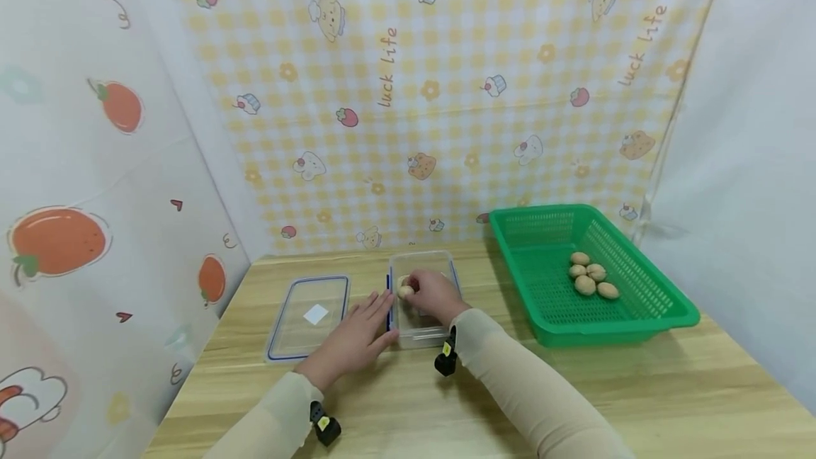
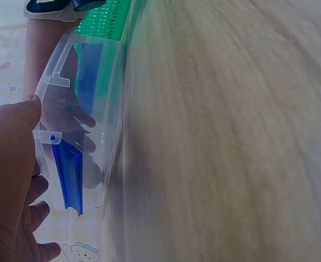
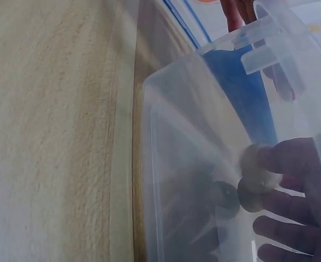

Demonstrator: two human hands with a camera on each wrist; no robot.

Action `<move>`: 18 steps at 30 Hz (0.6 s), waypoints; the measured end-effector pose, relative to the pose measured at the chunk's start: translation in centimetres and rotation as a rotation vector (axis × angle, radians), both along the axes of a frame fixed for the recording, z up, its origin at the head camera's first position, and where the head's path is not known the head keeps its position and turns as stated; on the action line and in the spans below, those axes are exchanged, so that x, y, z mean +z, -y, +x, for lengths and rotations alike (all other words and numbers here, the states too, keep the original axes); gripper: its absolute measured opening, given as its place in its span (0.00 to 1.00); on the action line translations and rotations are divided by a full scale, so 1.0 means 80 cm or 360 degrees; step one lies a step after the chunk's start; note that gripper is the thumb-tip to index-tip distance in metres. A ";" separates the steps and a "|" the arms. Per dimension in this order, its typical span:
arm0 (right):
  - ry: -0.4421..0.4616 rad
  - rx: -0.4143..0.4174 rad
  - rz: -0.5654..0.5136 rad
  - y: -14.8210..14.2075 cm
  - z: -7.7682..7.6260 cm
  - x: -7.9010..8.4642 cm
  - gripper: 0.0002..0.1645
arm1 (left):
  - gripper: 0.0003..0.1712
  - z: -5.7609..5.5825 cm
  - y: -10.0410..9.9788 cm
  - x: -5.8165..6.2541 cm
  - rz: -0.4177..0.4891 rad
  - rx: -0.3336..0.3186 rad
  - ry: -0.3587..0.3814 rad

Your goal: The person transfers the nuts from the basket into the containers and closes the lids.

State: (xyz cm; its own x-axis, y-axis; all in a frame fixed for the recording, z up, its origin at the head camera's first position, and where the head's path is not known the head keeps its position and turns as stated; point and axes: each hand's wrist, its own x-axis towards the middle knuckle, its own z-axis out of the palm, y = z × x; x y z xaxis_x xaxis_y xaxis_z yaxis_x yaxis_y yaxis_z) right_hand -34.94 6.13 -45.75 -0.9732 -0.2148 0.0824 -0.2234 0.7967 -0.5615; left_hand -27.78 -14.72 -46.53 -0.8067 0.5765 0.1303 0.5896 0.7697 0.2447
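A clear plastic box [image 1: 423, 337] with blue side clips stands on the table. My right hand [image 1: 436, 294] reaches inside it and pinches a walnut [image 1: 405, 292] between thumb and fingers, near the box's left wall. Through the cloudy wall in the right wrist view, the walnut [image 3: 263, 179] shows at the fingertips; another round shape beside it is blurred. My left hand [image 1: 357, 335] lies along the box's left side, fingers stretched out and touching it. In the left wrist view, the thumb is at the box rim and a blue clip [image 2: 70, 177] hangs down.
A clear lid [image 1: 287, 324] with a blue seal and a white label lies left of the box, partly beside my left hand. On the right stands a green basket [image 1: 542, 328] with several walnuts [image 1: 585, 285] in it. A patterned cloth [image 1: 408, 133] hangs behind the table.
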 end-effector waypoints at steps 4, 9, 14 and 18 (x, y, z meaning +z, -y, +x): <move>-0.0026 -0.0007 -0.0006 0.000 0.001 0.003 0.18 | 0.44 -0.001 0.000 0.001 0.0001 -0.0003 0.0014; -0.0090 -0.0015 -0.0058 -0.006 0.001 0.017 0.24 | 0.43 -0.003 -0.002 0.003 -0.0006 -0.0018 -0.0018; -0.0091 -0.0068 -0.0140 -0.019 0.004 0.058 0.28 | 0.42 -0.001 -0.003 0.004 0.0004 -0.0013 -0.0024; -0.0160 -0.0078 -0.0206 -0.039 -0.001 0.096 0.29 | 0.41 0.000 -0.003 0.001 0.0002 0.0012 -0.0044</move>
